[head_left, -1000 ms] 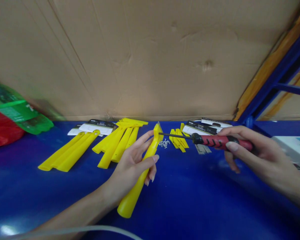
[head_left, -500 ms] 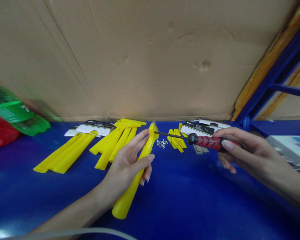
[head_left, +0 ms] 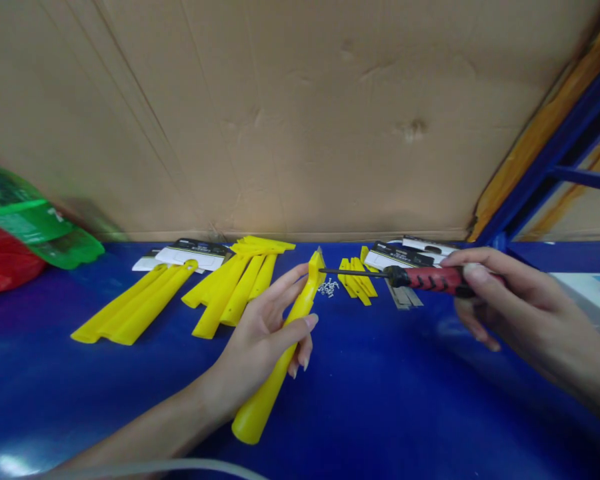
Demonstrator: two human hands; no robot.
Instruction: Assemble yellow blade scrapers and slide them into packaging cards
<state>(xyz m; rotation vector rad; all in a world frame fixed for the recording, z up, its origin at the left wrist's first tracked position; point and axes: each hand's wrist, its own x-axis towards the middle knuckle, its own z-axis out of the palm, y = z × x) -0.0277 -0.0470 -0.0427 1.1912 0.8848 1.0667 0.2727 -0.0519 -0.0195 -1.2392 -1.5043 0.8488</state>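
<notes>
My left hand (head_left: 275,333) is wrapped round the handle of a yellow plastic scraper (head_left: 267,403), tilted with its head up and away from me. A small clear or metallic edge shows at the head's tip. In my right hand (head_left: 525,303) is a screwdriver with a red and black handle (head_left: 433,280), held nearly level between thumb and fingers. Its dark shaft points left, and the tip meets the side of the scraper's head. Whether a screw sits under the tip is too small to see. Just behind lies a little pile of screws (head_left: 329,288).
Yellow handles (head_left: 150,300) lie at left, with more yellow handles (head_left: 235,290) beside them. Right of the screws are small yellow strips (head_left: 357,280), grey flat blades (head_left: 406,297) and printed cards (head_left: 397,257). A green bottle (head_left: 35,227) stands far left, a white box (head_left: 587,300) right. Cardboard (head_left: 280,120) rises behind.
The scraper and both hands have shifted a little to the right, the right hand somewhat more. The screwdriver tip is still at the scraper's head. The whole view has also shifted slightly.
</notes>
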